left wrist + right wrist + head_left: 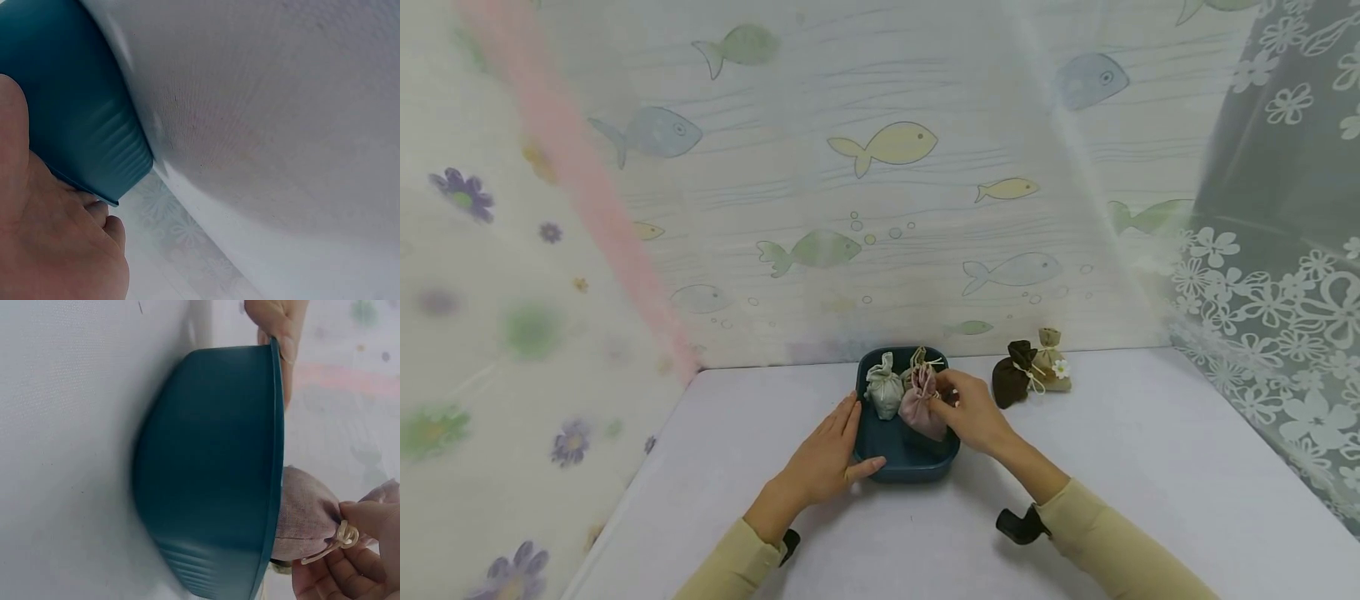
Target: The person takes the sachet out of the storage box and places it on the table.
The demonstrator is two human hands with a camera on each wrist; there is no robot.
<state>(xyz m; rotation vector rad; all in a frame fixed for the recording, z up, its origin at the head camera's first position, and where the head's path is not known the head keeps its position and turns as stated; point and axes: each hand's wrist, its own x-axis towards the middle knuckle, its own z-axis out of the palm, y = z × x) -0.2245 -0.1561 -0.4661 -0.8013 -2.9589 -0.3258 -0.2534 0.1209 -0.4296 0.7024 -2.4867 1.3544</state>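
Note:
A pink drawstring pouch (922,410), its neck tied with cream cord, is pinched at the neck by my right hand (973,410). In the right wrist view the pouch (306,515) bulges above the rim of a dark teal plastic basin (209,444). My left hand (826,454) rests along the basin's left rim, fingers straight and thumb at the near corner. Inside the basin (906,475), a pale grey-green pouch (884,392) stands upright at the left. Behind the pink pouch, another brownish pouch (918,357) is mostly hidden.
Right of the basin, a dark brown pouch (1011,383) leans beside a tan pouch (1049,358) with a white flower on it. A white cloth covers the table (1112,467). Fish-printed curtain (880,200) hangs behind the far edge.

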